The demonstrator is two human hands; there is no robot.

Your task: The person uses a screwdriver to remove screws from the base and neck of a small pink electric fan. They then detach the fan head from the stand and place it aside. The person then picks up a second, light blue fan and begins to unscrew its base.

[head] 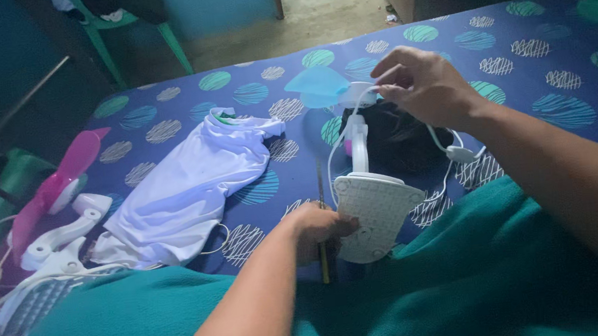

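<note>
Your left hand (pixel 319 226) grips the white base of the small fan (pixel 376 212) at lower centre of the frame; your right hand (pixel 419 87) pinches its white cable (pixel 451 150) by the blue blade, upper centre, above the bed (pixel 506 46).

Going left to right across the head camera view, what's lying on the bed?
Pink-bladed fan → white shirt → left hand → white fan with blue blades, held at its base → right hand at the fan's top.

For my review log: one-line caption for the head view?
Left hand steadies a small white fan's base while right hand holds its head, above a patterned blue mattress.
</note>
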